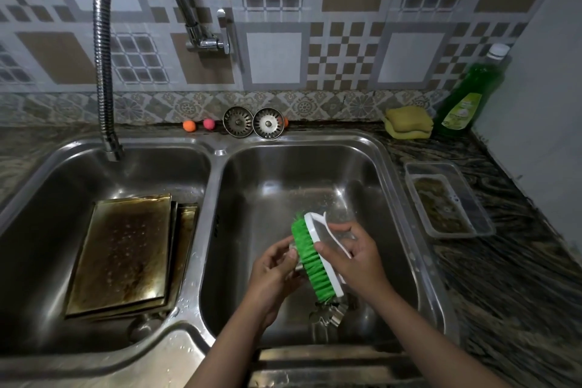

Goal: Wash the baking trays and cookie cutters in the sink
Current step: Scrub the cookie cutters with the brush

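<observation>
Centrally over the right basin (390,173), right hand (356,257) grips brush (315,257), left hand (277,264) pinches cutter (293,249).

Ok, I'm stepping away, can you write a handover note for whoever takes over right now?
Right hand grips the green-bristled white scrub brush over the right steel basin.
Left hand pinches a small metal piece against the bristles, likely a cookie cutter; mostly hidden.
Another fluted metal cookie cutter lies on the basin floor.
Stacked stained baking trays in the left basin look unwashed.
Left: cutters, then trays.

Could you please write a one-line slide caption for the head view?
Right hand scrubs with a green brush over the right basin; stained trays wait left.
</observation>
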{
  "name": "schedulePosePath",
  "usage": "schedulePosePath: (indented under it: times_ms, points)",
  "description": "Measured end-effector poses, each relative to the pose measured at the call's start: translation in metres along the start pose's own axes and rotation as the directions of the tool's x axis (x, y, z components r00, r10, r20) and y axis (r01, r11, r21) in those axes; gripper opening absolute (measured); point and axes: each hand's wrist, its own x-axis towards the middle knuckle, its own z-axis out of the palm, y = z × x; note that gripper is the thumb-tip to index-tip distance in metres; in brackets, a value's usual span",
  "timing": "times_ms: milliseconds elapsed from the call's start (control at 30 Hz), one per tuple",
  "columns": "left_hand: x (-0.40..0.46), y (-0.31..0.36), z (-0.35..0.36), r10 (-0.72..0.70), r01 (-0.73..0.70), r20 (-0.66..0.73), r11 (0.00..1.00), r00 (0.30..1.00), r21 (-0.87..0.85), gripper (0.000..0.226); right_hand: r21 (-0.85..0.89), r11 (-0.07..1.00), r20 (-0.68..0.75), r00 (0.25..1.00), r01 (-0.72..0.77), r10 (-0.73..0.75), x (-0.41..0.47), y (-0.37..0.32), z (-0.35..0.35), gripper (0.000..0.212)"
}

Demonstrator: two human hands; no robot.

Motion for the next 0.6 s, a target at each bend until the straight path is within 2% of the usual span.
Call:
schedulePosePath:
  times_ms: [100,200,300,367,400,467,500,567,600]
  points:
    - [-0.003,-0.002,-0.003,-0.005,0.005,-0.034,1.0,0.999,-0.021,0.027,-0.009,1.0,0.005,1.0,0.025,-0.025,-0.003,0.0,0.006,0.046]
    - [-0.005,0.001,-0.007,0.004,-0.004,-0.042,1.0,0.999,-0.009,0.028,-0.04,0.999,-0.046,0.999,0.006,-0.008,-0.001,0.005,0.012,0.044]
    - [-0.01,0.004,-0.012,0.0,-0.001,-0.037,1.0,0.999,-0.024,0.028,-0.21,0.977,-0.097,0.995,-0.021,0.001,0.008,0.012,0.01,0.041]
    - [-0.014,0.012,-0.022,0.011,-0.014,-0.051,0.998,0.999,-0.056,0.026,-0.258,0.965,-0.136,0.991,-0.046,0.011,0.015,0.014,0.005,0.04]
    - [-0.018,0.021,-0.029,0.035,-0.04,-0.059,0.997,0.998,-0.073,0.029,-0.245,0.968,-0.158,0.987,-0.049,0.01,0.018,0.014,0.002,0.04]
    - [-0.028,0.045,-0.052,0.117,-0.124,-0.099,0.99,0.988,-0.069,0.06,-0.217,0.976,-0.184,0.983,-0.03,-0.011,0.021,0.008,-0.002,0.039]
    - [-0.035,0.059,-0.067,0.17,-0.174,-0.136,0.985,0.976,-0.019,0.067,-0.212,0.977,-0.192,0.981,-0.016,-0.025,0.022,0.005,-0.003,0.038]
    - [-0.046,0.085,-0.1,0.256,-0.234,-0.214,0.965,0.943,0.121,0.044,-0.209,0.978,-0.207,0.978,-0.007,-0.037,0.023,0.006,-0.008,0.037]
    - [-0.05,0.096,-0.117,0.273,-0.212,-0.269,0.949,0.924,0.235,0.035,-0.208,0.978,-0.212,0.977,-0.013,-0.032,0.023,0.01,-0.011,0.037]
